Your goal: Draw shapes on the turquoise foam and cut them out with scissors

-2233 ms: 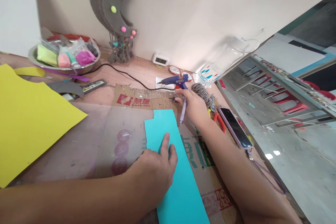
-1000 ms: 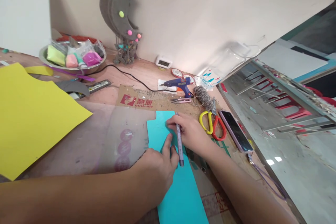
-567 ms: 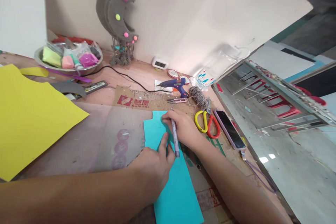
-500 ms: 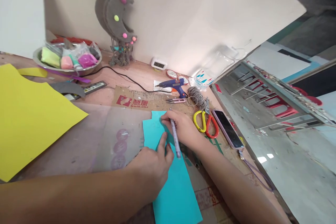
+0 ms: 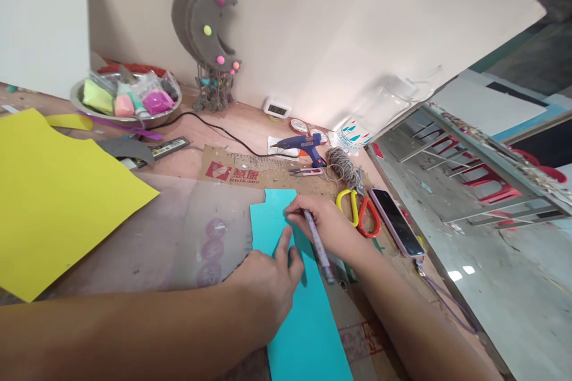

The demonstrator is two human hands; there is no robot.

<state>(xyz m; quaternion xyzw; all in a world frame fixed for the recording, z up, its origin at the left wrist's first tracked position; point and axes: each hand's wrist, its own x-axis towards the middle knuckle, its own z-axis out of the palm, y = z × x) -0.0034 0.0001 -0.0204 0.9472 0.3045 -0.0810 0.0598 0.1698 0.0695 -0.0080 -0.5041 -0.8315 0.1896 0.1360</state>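
Plainly, in the head view, the work stood at a partial stage: the blue sheet (image 5: 308, 321) had a stepped corner at its far left, while its long right side ran straight as far as it showed. No finished mark or fold could be made out on it, and how much remained could not be judged from this.

The sheet lay flat on the cardboard (image 5: 223, 174), directly beneath the left hand (image 5: 261, 280). That hand bore down on its middle, two digits slightly spread with nothing between them and the others folded out of sight. The right hand (image 5: 328, 226) was closed around the pen (image 5: 319, 244), which slanted back across the sheet's right edge. Its fingertips were pressed together over the sheet's upper right part, near the far end; whether they pinched anything small too, I could not tell.

Beyond the right hand lay the snips (image 5: 306, 172), the glue gun (image 5: 297, 141) and the grey yarn (image 5: 342, 165); the scissors (image 5: 360, 183) and the phone (image 5: 397, 223) rested to its right. Off to the left, well apart from the blue sheet, the yellow sheet (image 5: 67, 190) covered part of the tabletop (image 5: 250, 122).
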